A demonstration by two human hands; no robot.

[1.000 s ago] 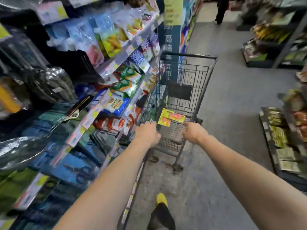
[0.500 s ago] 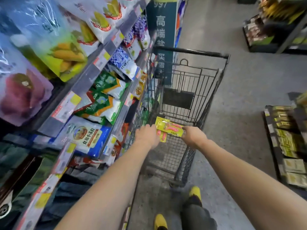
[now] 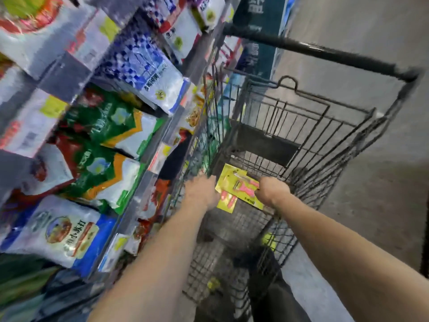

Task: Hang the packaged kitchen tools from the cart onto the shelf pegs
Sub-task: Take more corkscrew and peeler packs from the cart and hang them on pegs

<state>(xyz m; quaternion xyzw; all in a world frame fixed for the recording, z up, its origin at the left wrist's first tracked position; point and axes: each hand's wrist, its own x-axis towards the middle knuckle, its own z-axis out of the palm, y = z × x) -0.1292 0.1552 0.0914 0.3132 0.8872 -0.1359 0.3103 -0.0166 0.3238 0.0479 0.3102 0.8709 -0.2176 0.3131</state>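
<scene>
Both fists low centre: left hand (image 3: 202,193) curled on the wire cart (image 3: 329,126) rim, right hand (image 3: 272,191) clamping flat yellow carded packages (image 3: 234,185); glossy bags (image 3: 130,66) fill the left.

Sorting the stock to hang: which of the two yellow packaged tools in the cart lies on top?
The larger yellow package, the one reaching to the right hand, lies on top. The smaller yellow package peeks out below it, near the left hand.

Beside the black wire cart (image 3: 325,126), yellow packages (image 3: 234,180) carry pink tools; shelf bags (image 3: 139,66) show blue-and-white checks.
</scene>
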